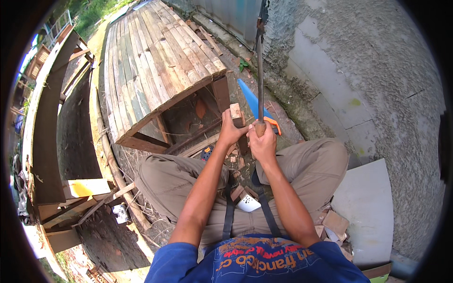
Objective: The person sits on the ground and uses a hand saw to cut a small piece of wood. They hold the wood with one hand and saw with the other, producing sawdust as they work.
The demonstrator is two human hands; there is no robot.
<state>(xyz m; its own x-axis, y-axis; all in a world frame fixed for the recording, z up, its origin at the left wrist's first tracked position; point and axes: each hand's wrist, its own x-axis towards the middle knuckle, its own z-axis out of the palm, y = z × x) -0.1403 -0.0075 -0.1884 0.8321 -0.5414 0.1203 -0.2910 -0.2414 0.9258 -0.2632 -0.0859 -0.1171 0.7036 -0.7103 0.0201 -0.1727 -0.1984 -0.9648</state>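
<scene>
In my right hand (262, 144), fingers wrapped round its wooden grip, is a machete (260, 75). Its long, narrow dark blade points up and away from me. My left hand (230, 131) is closed on a small wooden block (235, 111), steadying it in front of my knees. The two hands are close together, the left thumb near the machete's handle. Just beyond them lies a handsaw with a blue blade (252, 98) and an orange handle (273, 124). What the block's lower end rests on is partly hidden.
A low bamboo-slat bench (155, 61) stands ahead to the left. A rough grey wall (368, 70) rises on the right, with a pale board (365, 207) against it. Wood offcuts (336, 221) lie beside my right leg. A wooden frame structure (49, 122) is at far left.
</scene>
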